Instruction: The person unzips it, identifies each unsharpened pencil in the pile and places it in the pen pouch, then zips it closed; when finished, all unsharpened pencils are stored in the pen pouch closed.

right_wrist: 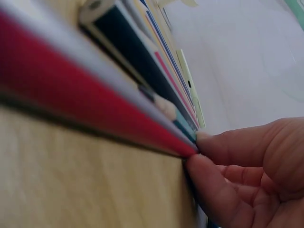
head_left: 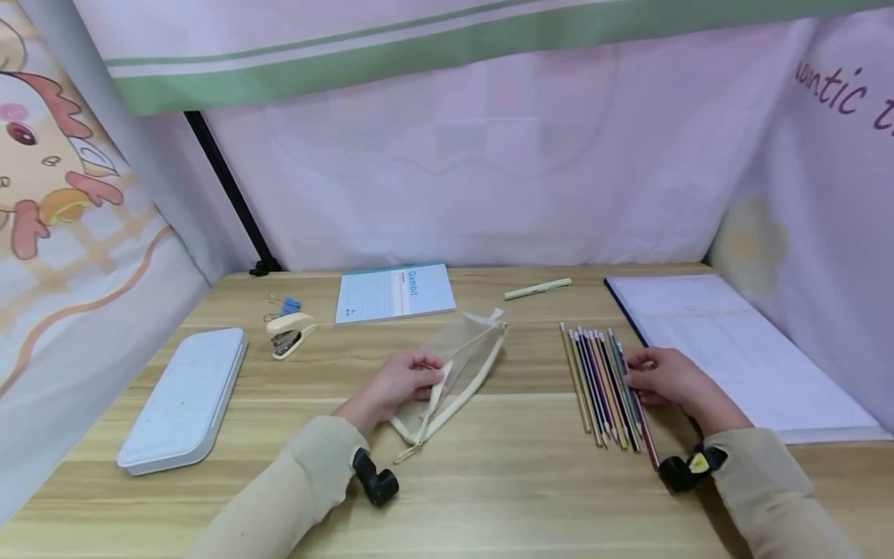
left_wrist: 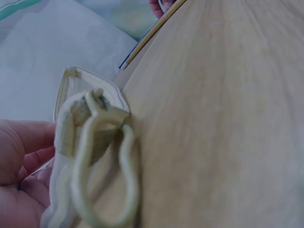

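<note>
You sit at a pale wooden desk (head_left: 489, 481) hung round with white curtains. On its far right lies a large open white notebook with a dark blue edge (head_left: 733, 349); at the near left lies a long white rounded plastic case (head_left: 183, 400). Far centre is a light blue notepad (head_left: 393, 293), with a pale green pen (head_left: 538, 289) to its right and a cream stapler (head_left: 289, 334) to its left.

In the middle lies the translucent beige mesh pencil pouch with a cream zip (head_left: 454, 373), its long axis slanting from near left to far right. Your left hand (head_left: 398, 380) grips its near-left end, fingers curled over the edge of the mouth; the left wrist view shows the cream cord loop (left_wrist: 102, 171) just beside the palm.

The row of coloured pencils (head_left: 608, 384) lies right of the pouch, well apart from it, long axes running near to far. Your right hand (head_left: 667, 376) is at their right side, thumb and fingertips (right_wrist: 228, 147) pressed against the outermost red pencil (right_wrist: 71, 95), pinching at it. The pencils lie immediately left of those fingers, so the right hand is the nearer one.
</note>
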Demonstrator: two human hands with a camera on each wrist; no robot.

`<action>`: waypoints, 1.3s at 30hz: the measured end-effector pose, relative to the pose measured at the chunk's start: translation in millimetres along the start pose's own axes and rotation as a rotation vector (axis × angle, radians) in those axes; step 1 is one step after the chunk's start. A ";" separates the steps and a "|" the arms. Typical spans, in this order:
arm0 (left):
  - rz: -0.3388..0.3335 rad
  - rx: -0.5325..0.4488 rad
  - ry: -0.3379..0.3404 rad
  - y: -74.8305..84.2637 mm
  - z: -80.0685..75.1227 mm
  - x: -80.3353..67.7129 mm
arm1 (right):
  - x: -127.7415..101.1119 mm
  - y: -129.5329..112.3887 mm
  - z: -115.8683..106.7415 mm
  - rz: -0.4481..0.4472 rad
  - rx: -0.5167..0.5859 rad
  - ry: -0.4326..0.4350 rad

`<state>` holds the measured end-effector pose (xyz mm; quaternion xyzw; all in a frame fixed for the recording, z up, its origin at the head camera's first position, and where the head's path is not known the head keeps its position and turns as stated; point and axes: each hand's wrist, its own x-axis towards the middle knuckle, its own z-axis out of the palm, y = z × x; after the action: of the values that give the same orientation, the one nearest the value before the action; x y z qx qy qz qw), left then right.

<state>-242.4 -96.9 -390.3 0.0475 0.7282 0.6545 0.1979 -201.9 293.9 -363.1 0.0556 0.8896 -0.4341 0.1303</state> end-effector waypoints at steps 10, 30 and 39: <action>0.002 0.009 0.014 0.8 1.1 -1.5 | -0.8 -2.9 -2.8 -0.012 -0.003 -0.046; 0.050 0.154 0.071 12.9 18.1 -8.2 | -0.3 -16.4 -1.5 -0.030 0.339 0.070; 0.122 0.190 0.054 17.1 33.4 -7.5 | 12.3 -68.3 51.1 -0.129 0.745 0.093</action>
<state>-227.1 -65.8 -374.1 0.0927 0.7877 0.5944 0.1327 -218.9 211.4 -344.9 0.0629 0.6775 -0.7320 0.0330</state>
